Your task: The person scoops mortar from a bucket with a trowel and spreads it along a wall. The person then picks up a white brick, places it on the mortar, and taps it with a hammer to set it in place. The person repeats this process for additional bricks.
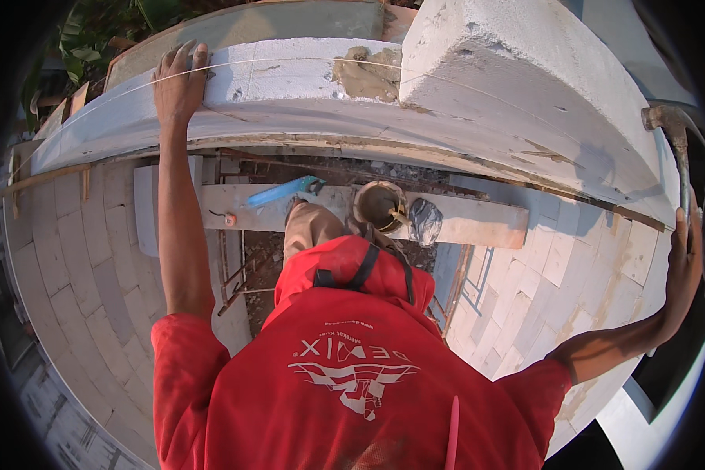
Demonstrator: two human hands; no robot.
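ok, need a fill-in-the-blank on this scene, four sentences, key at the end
The right hand holds a ____.
The left hand rests on blocks coloured ____.
The bucket stands to the ____ of the blue saw.
The shirt is ____.

Missing words: hammer; white; right; red.

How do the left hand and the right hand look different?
The left hand holds no tool, while the right hand holds a hammer. The left hand stretches out over a white block; the right hand is curled. Both hands are bare.
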